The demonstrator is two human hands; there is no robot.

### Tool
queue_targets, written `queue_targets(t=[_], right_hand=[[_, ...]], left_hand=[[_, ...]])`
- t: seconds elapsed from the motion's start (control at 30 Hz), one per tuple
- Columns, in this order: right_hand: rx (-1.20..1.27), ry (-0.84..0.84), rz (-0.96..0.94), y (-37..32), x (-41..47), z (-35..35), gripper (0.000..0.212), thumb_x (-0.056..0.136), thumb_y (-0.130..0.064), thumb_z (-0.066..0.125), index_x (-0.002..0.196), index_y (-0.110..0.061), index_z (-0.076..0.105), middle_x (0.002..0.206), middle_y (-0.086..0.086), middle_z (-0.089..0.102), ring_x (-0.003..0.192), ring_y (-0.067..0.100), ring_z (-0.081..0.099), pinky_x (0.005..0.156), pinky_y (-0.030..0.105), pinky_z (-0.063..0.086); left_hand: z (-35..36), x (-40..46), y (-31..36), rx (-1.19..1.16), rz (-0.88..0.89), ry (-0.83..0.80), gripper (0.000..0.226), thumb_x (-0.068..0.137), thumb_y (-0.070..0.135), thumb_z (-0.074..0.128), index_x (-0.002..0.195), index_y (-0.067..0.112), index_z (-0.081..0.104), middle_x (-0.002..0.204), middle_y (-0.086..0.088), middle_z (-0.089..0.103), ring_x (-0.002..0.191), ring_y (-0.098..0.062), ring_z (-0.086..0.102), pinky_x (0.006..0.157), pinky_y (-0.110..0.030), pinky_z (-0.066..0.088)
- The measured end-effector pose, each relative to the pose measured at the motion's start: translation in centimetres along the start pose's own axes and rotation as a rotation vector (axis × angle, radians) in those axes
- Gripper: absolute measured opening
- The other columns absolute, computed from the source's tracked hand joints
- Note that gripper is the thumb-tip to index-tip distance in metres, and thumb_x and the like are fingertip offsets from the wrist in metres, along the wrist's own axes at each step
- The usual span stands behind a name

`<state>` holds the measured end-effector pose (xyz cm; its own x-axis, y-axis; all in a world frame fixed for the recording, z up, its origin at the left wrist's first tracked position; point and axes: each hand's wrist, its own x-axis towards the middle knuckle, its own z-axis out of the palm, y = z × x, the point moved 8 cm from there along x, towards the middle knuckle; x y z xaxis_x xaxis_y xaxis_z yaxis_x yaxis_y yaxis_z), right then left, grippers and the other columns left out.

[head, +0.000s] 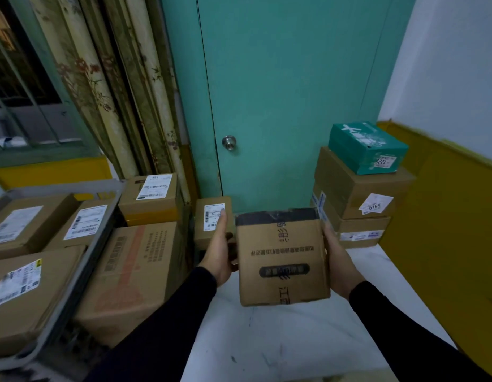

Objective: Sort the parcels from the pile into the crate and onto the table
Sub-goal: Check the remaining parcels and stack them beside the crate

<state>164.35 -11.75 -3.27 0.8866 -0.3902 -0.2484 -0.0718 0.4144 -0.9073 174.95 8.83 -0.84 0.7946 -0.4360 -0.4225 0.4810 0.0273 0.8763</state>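
Head view: cardboard parcel (282,256) held up between both my hands above the white counter (294,334), black tape along its far edge, print upside down. Left hand (218,250) presses flat on parcel's left side, fingers straight, index pointing at the small labelled box (213,220) behind. Right hand (338,260) presses flat on the right side, fingers extended. Grey crate (82,271) at left holds three labelled boxes. Big brown box (134,274) just beside crate. Far right on counter: stacked brown boxes (358,197), teal box (367,147) on top. Teal door (280,92) behind.
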Motion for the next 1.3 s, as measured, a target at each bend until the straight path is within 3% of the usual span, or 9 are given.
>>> queue_targets(t=[0.1,0.2,0.27,0.33,0.4,0.6,0.73,1.03,1.3], right_hand=[[-0.006,0.096,-0.025,-0.2,0.0,-1.1,0.072,0.087,-0.080,0.044,0.140,-0.033,0.057,0.141,0.008,0.060,0.126,0.035,0.060,0.108,0.059,0.045],[0.008,0.115,0.034,0.5,0.6,-2.1,0.103,0.065,-0.092,0.059,0.146,-0.028,0.052,0.144,0.006,0.059,0.131,0.033,0.056,0.115,0.057,0.038],[0.001,0.094,0.087,0.4,0.4,-1.6,0.090,0.072,-0.088,0.058,0.137,-0.026,0.061,0.137,0.007,0.065,0.127,0.031,0.060,0.113,0.054,0.041],[-0.003,0.053,0.121,0.5,0.3,-0.9,0.058,0.091,-0.070,0.054,0.125,-0.026,0.069,0.123,0.006,0.073,0.114,0.028,0.068,0.103,0.050,0.051],[-0.010,0.011,0.150,0.7,0.0,-0.1,0.044,0.095,-0.053,0.059,0.126,-0.023,0.065,0.114,0.006,0.077,0.104,0.028,0.073,0.094,0.048,0.056],[-0.200,-0.036,0.047,0.4,0.7,1.0,0.117,0.052,-0.044,0.100,0.150,-0.025,0.039,0.131,0.005,0.068,0.112,0.026,0.070,0.096,0.048,0.058],[-0.226,-0.031,0.023,0.4,0.8,1.0,0.101,0.062,-0.020,0.093,0.147,-0.021,0.039,0.129,0.007,0.067,0.114,0.026,0.068,0.093,0.042,0.058],[-0.199,0.020,0.039,1.0,0.8,1.6,0.071,0.079,-0.008,0.083,0.137,-0.020,0.045,0.118,0.003,0.068,0.105,0.021,0.069,0.077,0.031,0.059],[-0.207,0.020,0.028,0.9,1.1,1.7,0.079,0.076,-0.009,0.085,0.140,-0.024,0.042,0.128,0.007,0.066,0.110,0.024,0.067,0.082,0.034,0.058]], left_hand=[[0.0,0.0,-0.6,0.028,-0.085,-0.021,0.076,0.082,0.083,0.049,0.121,0.019,0.065,0.116,-0.020,0.073,0.113,-0.038,0.066,0.107,-0.054,0.045],[0.3,-0.4,-0.7,0.010,-0.092,-0.042,0.026,0.096,0.033,0.064,0.115,0.015,0.060,0.115,-0.018,0.072,0.116,-0.039,0.065,0.109,-0.053,0.046],[1.0,-0.7,-0.8,-0.019,-0.107,-0.089,0.022,0.096,0.015,0.063,0.117,0.010,0.059,0.114,-0.018,0.072,0.112,-0.036,0.066,0.103,-0.048,0.052],[1.2,-0.5,-0.8,-0.003,-0.090,-0.112,0.032,0.091,0.007,0.064,0.123,0.010,0.056,0.115,-0.017,0.070,0.105,-0.032,0.068,0.088,-0.041,0.057],[1.1,0.2,-1.0,0.018,-0.071,-0.117,0.066,0.079,0.007,0.072,0.138,0.015,0.044,0.124,-0.017,0.065,0.108,-0.033,0.067,0.081,-0.042,0.058],[0.8,0.9,-1.2,0.253,0.054,-0.089,0.115,0.064,0.025,0.096,0.152,0.026,0.022,0.129,-0.003,0.062,0.113,-0.022,0.064,0.105,-0.047,0.050],[0.8,1.1,-1.2,0.265,0.097,-0.094,0.103,0.061,0.024,0.097,0.146,0.024,0.040,0.120,0.000,0.071,0.111,-0.019,0.067,0.103,-0.045,0.053],[0.3,1.3,-0.9,0.278,0.137,-0.090,0.090,0.074,0.013,0.089,0.147,0.026,0.039,0.121,0.000,0.068,0.110,-0.017,0.065,0.084,-0.029,0.055],[0.0,1.4,-0.8,0.344,0.136,-0.071,0.093,0.073,0.015,0.090,0.149,0.027,0.036,0.123,0.001,0.066,0.114,-0.018,0.063,0.105,-0.045,0.051]])
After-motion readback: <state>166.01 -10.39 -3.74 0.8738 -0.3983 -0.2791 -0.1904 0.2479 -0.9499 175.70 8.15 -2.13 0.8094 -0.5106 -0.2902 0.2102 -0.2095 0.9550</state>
